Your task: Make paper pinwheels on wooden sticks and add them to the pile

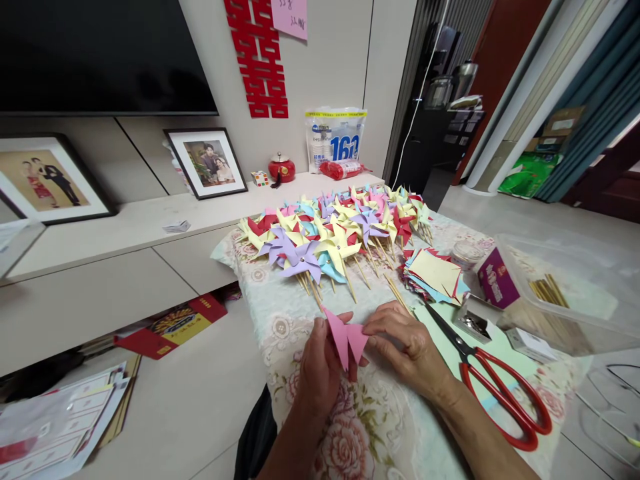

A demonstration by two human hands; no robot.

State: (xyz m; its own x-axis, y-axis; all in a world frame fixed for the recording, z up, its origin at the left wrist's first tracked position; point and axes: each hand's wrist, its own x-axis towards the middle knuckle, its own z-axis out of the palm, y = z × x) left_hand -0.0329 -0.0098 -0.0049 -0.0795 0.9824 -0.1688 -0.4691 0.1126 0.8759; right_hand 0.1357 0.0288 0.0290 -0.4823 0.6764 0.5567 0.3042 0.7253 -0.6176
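A pink piece of paper, cut and partly folded into pointed flaps, is held between both hands above the flowered tablecloth. My left hand grips it from the left and beneath, fingers closed behind it. On the other side, my right hand pinches its right flap between thumb and fingers. Beyond the hands lies a large heap of paper pinwheels on thin wooden sticks, in yellow, purple, red, blue and pink. Right of my right hand are red-handled scissors and a stack of coloured paper sheets.
A small box of metal fasteners and a white box sit near the scissors. A clear plastic bin with sticks stands at the right edge. Behind the table, a cabinet bears framed photos and a red pot.
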